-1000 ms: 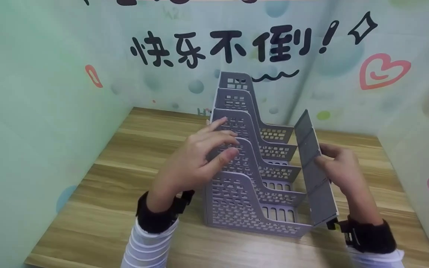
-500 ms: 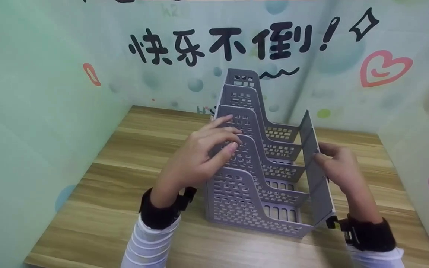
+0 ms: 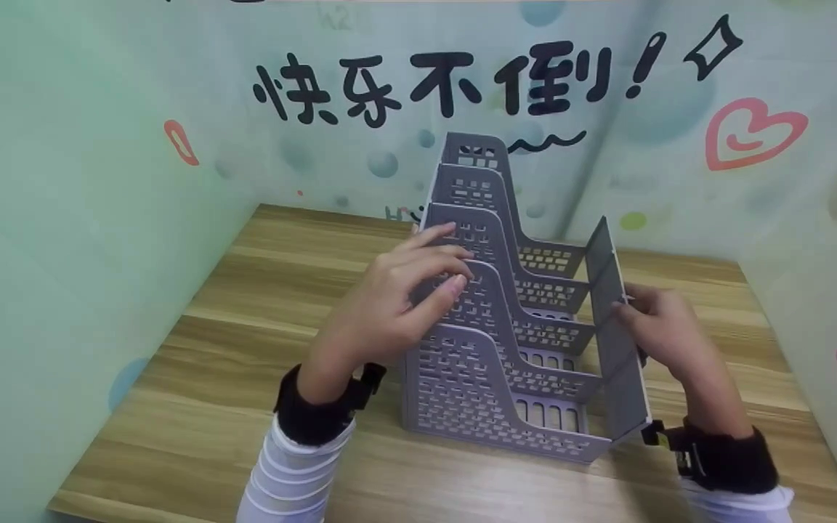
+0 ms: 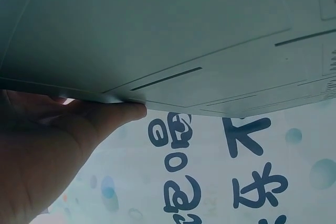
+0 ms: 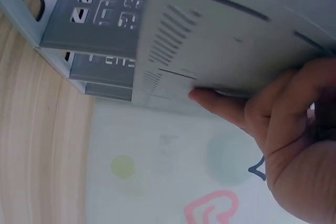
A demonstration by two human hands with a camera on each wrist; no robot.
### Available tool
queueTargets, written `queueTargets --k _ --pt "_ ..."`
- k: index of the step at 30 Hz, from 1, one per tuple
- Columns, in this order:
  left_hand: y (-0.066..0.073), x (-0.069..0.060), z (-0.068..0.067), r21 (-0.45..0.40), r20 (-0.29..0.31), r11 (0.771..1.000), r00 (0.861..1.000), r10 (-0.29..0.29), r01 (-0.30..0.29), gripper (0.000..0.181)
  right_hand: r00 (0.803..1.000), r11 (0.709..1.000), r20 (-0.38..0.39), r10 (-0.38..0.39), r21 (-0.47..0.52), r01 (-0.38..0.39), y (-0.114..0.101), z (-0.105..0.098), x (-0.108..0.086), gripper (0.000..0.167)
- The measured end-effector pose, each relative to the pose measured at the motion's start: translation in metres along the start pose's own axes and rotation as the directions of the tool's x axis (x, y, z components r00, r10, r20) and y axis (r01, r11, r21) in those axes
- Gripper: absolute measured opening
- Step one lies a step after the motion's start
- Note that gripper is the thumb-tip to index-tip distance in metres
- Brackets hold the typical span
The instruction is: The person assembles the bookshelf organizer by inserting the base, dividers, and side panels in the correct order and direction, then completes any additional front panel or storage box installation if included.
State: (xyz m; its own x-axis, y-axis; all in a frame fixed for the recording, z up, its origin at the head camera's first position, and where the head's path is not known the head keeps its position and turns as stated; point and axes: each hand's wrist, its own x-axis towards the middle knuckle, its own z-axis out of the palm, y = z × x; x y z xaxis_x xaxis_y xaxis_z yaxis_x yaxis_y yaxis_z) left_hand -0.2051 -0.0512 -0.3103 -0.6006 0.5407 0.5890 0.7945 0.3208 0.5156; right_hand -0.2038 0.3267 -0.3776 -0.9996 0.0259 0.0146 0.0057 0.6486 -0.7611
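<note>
A grey plastic desk file organizer point(image 3: 455, 392) stands upright on the table, its perforated dividers rising in a row from near to far. Over its tall left side my left hand point(image 3: 397, 298) is hooked, fingers curved in among the dividers. The left wrist view shows the smooth outside of that tall wall point(image 4: 147, 30) with a digit at its edge. On the other side, my right hand point(image 3: 669, 327) pinches the upper edge of the long front panel point(image 3: 616, 334), thumb inside and fingers outside. This panel stands against the low divider ends, leaning slightly outward at the near end.
The wood-grain table point(image 3: 193, 378) extends around the organizer. Behind it hangs a printed backdrop point(image 3: 360, 167) with black lettering and a pink heart. Pale fabric walls point(image 3: 48, 218) close in both sides.
My right hand has swung the front panel inward and more upright against the divider ends. The dividers' tall tops have shifted slightly right, and my left hand moved with them.
</note>
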Motion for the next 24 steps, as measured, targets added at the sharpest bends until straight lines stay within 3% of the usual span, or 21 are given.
queueTargets --k 13,24 --pt "0.0 0.0 0.001 0.014 -0.003 1.0 1.0 0.006 -0.006 0.03 1.0 0.999 0.011 -0.01 -0.033 0.01 -0.003 0.006 0.0 0.05" --pt "0.001 0.0 0.002 0.027 0.002 1.0 1.0 -0.005 0.005 0.03 0.998 0.986 0.064 0.014 -0.168 -0.003 -0.008 0.011 0.004 0.063"
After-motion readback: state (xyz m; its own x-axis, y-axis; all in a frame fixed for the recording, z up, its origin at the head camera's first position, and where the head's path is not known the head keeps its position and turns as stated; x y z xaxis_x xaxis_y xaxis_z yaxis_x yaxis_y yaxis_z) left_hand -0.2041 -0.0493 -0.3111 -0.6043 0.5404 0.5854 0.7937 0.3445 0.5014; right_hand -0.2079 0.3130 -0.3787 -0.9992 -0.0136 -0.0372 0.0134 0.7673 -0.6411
